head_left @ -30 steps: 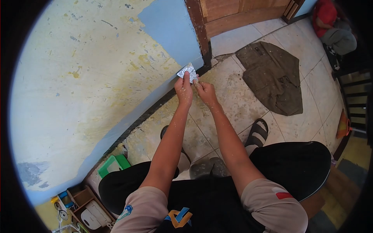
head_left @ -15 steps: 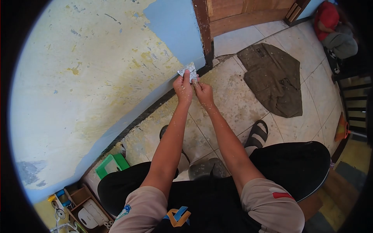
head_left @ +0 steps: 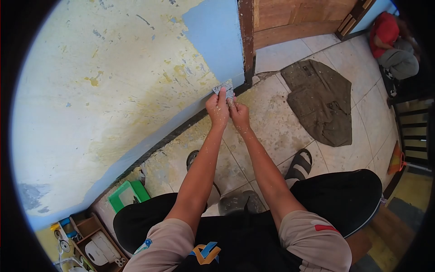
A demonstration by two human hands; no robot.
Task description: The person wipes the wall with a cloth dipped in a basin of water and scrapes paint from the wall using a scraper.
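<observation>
Near the foot of the wall, a flat metal scraper blade (head_left: 223, 88), silvery and flecked with paint bits, is held in both hands. My left hand (head_left: 217, 110) is closed on it, thumb pressed on its upper face. My right hand (head_left: 239, 114) is closed at the blade's lower right side, fingers bent around its end; part of the grip is hidden. Behind the blade rises a wall (head_left: 136, 81) with scraped yellowish patches and an area of blue paint. Paint flakes stick to both forearms.
A brown cloth garment (head_left: 319, 102) lies on the tiled floor. A green tray (head_left: 128, 196) and a wooden box (head_left: 93, 226) stand at lower left. A wooden door (head_left: 299, 20) is ahead. A person in red (head_left: 385, 34) sits at upper right, beside a dark railing (head_left: 414, 136).
The view has shifted, so the wall, door and garment appear lower and further right. Both hands still hold the scraper blade, which is tilted slightly differently.
</observation>
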